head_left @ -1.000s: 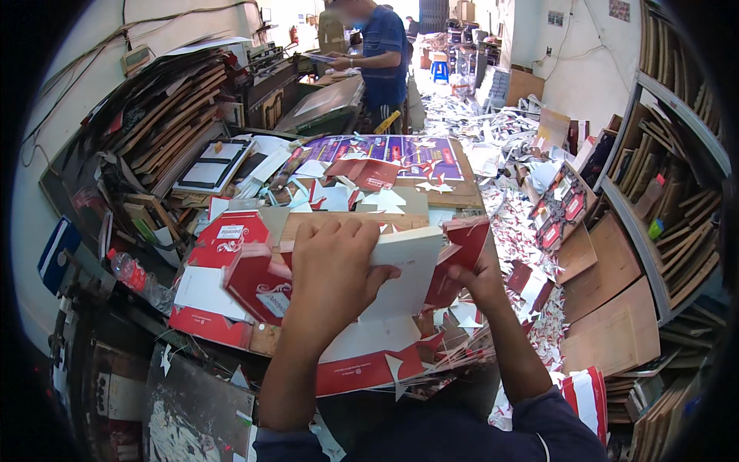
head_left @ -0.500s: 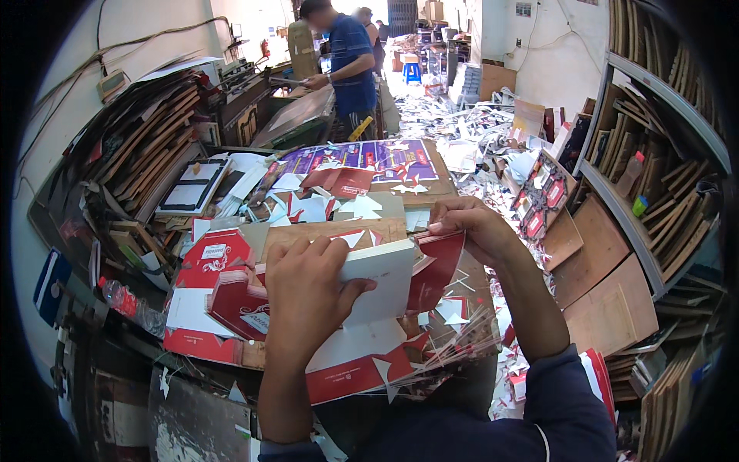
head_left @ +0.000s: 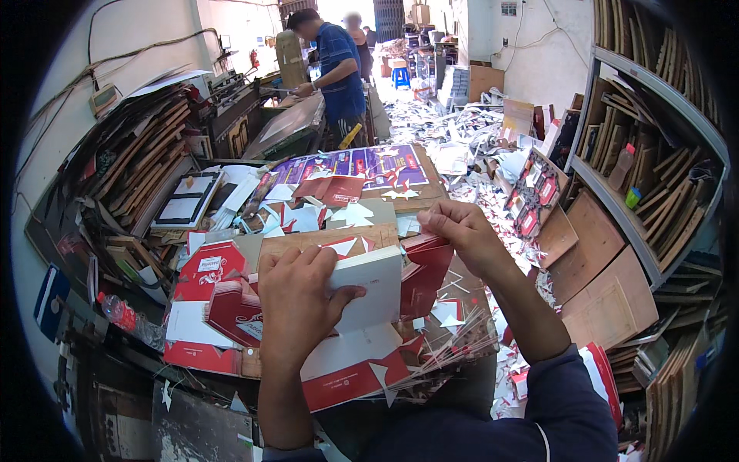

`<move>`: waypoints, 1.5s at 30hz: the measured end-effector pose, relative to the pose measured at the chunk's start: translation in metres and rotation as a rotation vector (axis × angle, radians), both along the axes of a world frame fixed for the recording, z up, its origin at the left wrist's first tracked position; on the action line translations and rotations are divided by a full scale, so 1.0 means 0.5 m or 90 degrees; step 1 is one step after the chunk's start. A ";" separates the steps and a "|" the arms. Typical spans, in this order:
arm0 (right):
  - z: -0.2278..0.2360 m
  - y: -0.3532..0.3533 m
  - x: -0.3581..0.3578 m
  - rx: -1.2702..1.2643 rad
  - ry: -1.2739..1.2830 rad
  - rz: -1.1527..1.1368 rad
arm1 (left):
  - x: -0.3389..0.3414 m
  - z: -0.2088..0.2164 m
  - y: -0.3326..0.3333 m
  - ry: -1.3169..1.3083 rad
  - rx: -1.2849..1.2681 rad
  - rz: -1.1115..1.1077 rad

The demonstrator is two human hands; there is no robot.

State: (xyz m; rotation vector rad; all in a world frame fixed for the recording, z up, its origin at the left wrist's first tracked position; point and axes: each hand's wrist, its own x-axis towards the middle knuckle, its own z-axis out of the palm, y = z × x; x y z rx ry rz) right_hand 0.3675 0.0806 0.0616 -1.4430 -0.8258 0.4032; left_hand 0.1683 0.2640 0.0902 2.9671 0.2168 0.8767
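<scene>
My left hand [head_left: 296,304] is wrapped over a thick stack of white-and-red die-cut cardboard blanks [head_left: 369,292] standing upright on the table, its thumb pressed on the white face. My right hand [head_left: 458,231] is closed in a pinch at the upper edge of the red flaps [head_left: 427,281] on the stack's right side; what lies between its fingertips is too small to tell. A white and red panel [head_left: 346,381] spreads flat below the stack. Left of my left hand lie more red-and-white blanks [head_left: 231,312].
White and red cardboard scraps [head_left: 356,214] litter the table beside a purple printed sheet [head_left: 350,165]. Thin offcut strips [head_left: 454,346] lie to the right. Shelves of wooden boards [head_left: 654,185] line the right wall. A person in a blue shirt [head_left: 339,65] stands beyond the table.
The view has shifted slightly. My right hand keeps its pinch near the stack's right edge, a little turned; my left hand keeps its grip. The person beyond has bent their head down.
</scene>
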 end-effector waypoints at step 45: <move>-0.361 -0.009 0.039 0.103 -0.167 -0.106 | 0.058 -0.025 0.085 -0.010 -0.026 -0.011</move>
